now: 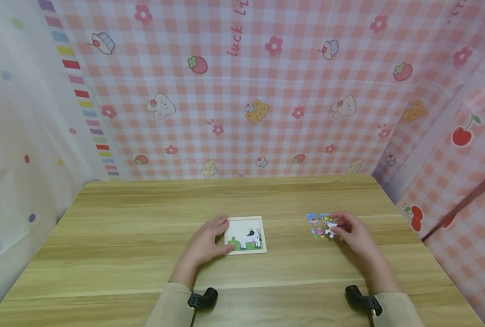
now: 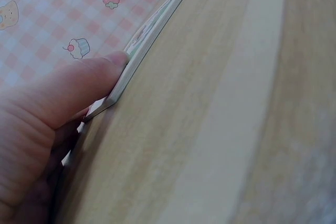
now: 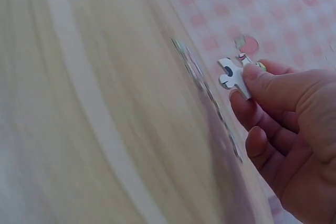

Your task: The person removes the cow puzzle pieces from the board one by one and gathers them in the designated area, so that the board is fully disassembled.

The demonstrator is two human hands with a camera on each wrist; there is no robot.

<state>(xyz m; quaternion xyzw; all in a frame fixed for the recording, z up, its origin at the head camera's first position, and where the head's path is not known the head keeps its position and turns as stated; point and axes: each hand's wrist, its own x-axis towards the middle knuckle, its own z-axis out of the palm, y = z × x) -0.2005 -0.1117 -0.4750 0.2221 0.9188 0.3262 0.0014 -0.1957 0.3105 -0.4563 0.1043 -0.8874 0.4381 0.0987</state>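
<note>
A square wooden puzzle board (image 1: 244, 225) lies flat on the table, its lower part filled with pieces showing a black-and-white cow's body and grass. My left hand (image 1: 207, 241) holds its left side, thumb at the near corner and fingers at the far one. In the left wrist view the thumb (image 2: 100, 74) rests on the board's edge (image 2: 142, 51). Off to the right, my right hand (image 1: 357, 234) pinches a white jigsaw piece (image 3: 233, 76) with a dark spot between thumb and forefinger, raised above the table. Loose jigsaw pieces (image 1: 318, 232) lie beneath and beside that hand.
The wood-grain table (image 1: 144, 218) reaches back to a pink checked curtain (image 1: 226, 91). More patterned cloth hangs at the left and right sides. Each wrist wears a black camera (image 1: 203, 298).
</note>
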